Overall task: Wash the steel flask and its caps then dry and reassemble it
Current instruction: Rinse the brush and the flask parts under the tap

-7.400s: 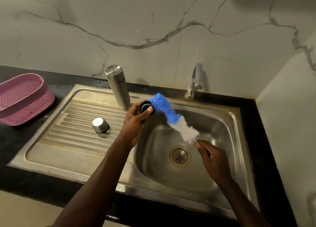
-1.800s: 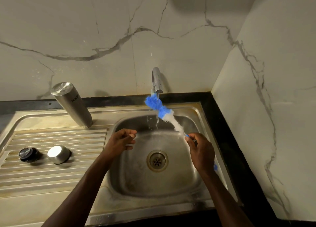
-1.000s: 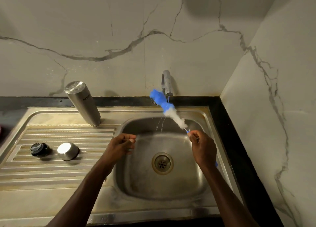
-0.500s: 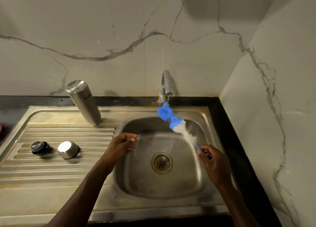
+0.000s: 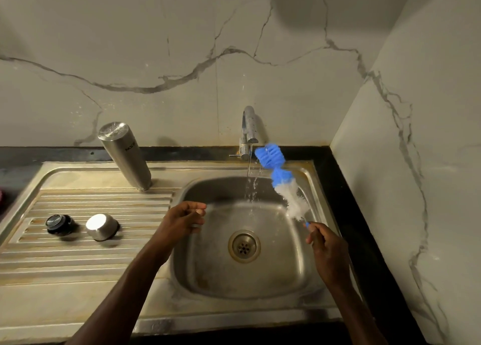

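Observation:
The steel flask [image 5: 125,155] stands upside down at the back of the draining board, close to the wall. Further forward on the ribbed board lie its black inner cap [image 5: 59,223] and its steel outer cap [image 5: 102,226], side by side. My right hand [image 5: 327,251] grips the thin handle of a blue and white bottle brush [image 5: 282,180], whose head points up just right of the running water. My left hand [image 5: 182,222] hovers over the basin's left edge with fingers curled and nothing visible in it.
Water runs from the steel tap [image 5: 248,131] into the sink basin [image 5: 208,272], above the drain [image 5: 244,245]. A black counter [image 5: 364,240] borders the sink on the right, against marble walls behind and to the right.
The brush has swung from under the tap to the right of the stream and stands more upright. My right hand rose slightly. My left hand has stayed in place.

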